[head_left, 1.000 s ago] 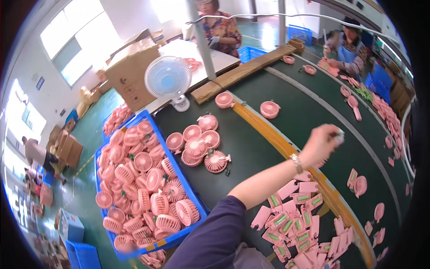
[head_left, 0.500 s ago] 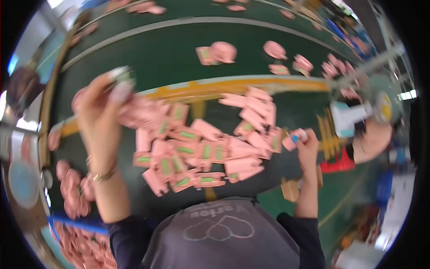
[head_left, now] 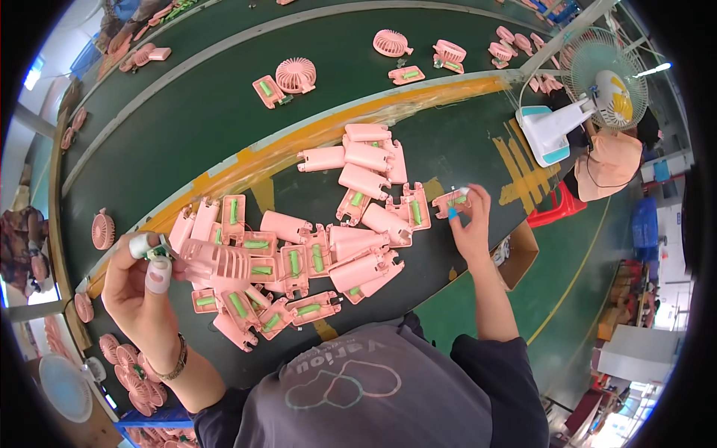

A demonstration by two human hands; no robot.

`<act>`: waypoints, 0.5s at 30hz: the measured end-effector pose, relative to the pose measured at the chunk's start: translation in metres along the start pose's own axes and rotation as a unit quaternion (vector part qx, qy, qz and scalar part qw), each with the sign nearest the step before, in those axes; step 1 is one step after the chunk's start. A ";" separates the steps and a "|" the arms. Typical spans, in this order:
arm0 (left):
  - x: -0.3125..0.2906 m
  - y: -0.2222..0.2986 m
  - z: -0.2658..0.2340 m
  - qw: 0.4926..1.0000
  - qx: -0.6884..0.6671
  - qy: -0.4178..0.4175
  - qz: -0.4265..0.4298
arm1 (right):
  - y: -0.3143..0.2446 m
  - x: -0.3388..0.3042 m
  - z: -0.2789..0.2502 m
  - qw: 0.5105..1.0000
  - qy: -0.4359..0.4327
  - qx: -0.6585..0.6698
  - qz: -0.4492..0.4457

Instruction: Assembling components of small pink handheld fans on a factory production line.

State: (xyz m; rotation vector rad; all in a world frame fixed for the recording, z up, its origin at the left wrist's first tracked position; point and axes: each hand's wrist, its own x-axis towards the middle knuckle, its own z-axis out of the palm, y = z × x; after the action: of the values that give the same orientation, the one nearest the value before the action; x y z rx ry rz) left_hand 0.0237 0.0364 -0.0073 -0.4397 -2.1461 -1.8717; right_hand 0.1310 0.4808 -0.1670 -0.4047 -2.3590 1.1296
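Observation:
My left hand [head_left: 138, 280], with white tape round its fingertips, pinches a pink fan head [head_left: 216, 263] with ribbed sides. A small green circuit board [head_left: 161, 252] shows at the fingertips. To the right, my right hand [head_left: 474, 228], a bit of blue on one fingertip, grips a pink handle shell [head_left: 448, 201] at the edge of the dark work surface. Something green lies inside that shell. Between my hands spreads a loose pile of pink handle shells [head_left: 362, 181], several holding a green battery [head_left: 294, 261].
A yellow-taped rail [head_left: 224, 168] divides my surface from the green conveyor [head_left: 187, 104], which carries more pink fan parts. Fan heads are heaped at the lower left [head_left: 134, 377]. On the right are a desk fan [head_left: 556, 123], a red stool [head_left: 556, 207] and a cardboard box [head_left: 521, 257].
My left hand has come down nearer to me with the fan head. My right hand has shifted slightly and still has a pink piece. The whole view has tilted, and the blur has gone.

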 end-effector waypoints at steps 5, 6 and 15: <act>0.001 0.005 0.003 1.000 0.007 -0.024 -0.002 | 0.018 0.024 -0.001 0.967 0.058 -0.246 -0.030; 0.000 0.005 0.003 1.000 0.007 -0.025 -0.002 | 0.021 0.027 -0.001 0.963 0.013 -0.269 -0.001; -0.008 0.008 0.012 0.999 -0.040 -0.013 -0.016 | 0.007 0.025 0.015 0.993 0.018 -0.079 0.083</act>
State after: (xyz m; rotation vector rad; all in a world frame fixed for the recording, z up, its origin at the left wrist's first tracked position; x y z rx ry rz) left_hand 0.0341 0.0486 -0.0045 -0.4513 -2.1134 -1.9847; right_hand 0.1023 0.4862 -0.1730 -0.6826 -2.4260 1.0010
